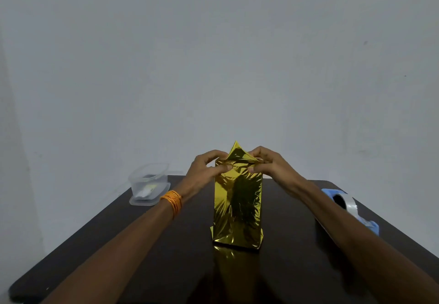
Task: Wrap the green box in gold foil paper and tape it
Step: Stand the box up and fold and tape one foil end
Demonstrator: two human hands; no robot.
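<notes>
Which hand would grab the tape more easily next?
Probably the right hand: the tape dispenser sits on that side, just beside its forearm. The left hand would have to cross over the gold foil both hands are pinching.

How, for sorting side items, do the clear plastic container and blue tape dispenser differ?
The clear plastic container is see-through, on the left; the blue tape dispenser is opaque, on the right. The container shows whole; the dispenser is partly behind the right forearm. Both lie untouched.

Left hand (204, 169), right hand (269, 164): fingertip pinches.
</notes>
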